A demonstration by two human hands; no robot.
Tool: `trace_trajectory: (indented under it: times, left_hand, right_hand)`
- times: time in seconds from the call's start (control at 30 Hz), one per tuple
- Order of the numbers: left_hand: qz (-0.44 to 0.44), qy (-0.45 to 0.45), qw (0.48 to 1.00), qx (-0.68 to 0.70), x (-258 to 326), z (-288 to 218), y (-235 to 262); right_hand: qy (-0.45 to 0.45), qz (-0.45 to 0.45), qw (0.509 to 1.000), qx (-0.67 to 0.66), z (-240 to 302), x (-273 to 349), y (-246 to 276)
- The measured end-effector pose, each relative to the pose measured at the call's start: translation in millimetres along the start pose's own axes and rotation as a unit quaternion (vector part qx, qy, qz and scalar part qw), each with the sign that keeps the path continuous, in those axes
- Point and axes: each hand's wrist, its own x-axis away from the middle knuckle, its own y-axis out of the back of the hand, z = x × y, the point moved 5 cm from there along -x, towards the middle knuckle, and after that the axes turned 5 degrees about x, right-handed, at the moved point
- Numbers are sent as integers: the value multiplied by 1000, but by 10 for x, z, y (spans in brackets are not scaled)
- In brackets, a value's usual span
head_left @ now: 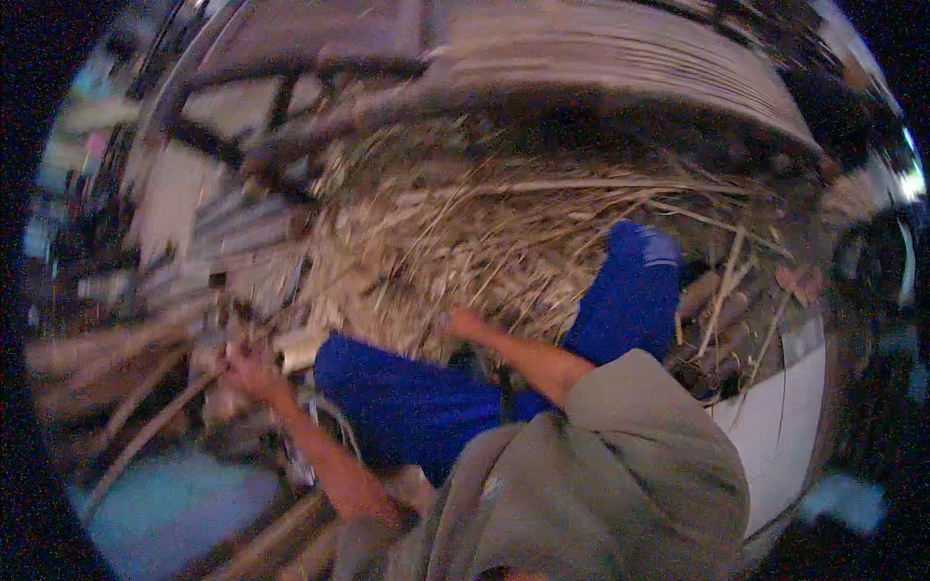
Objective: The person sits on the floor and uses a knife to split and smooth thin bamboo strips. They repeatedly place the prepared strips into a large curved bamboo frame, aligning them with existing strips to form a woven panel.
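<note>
Dry straw (504, 232) is lying heaped beyond both hands; left hand (247, 373) is clenching pale stalks (145, 431) running lengthwise down-left; right hand's (460, 322) grip is blurred, cannot tell.

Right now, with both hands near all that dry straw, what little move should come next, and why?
Probably close the right hand on a bunch of the dry stalks. It reaches into the straw pile beyond the blue trouser legs, while the left hand is already at the pale sticks on the left. The picture is too blurred to show any grip.
</note>
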Motion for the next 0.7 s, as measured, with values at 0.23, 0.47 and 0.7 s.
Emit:
trace_trajectory:
  times: [0.23,0.47,0.7]
  left_hand:
    - [8,81,996,36,164,194,92]
    - [-32,195,937,287,236,113,126]
    - [-32,256,919,297,95,370,114]
  right_hand:
    - [75,-92,993,26,198,302,223]
    - [13,-22,997,-72,581,634,636]
    - [-8,-21,998,51,510,381,514]
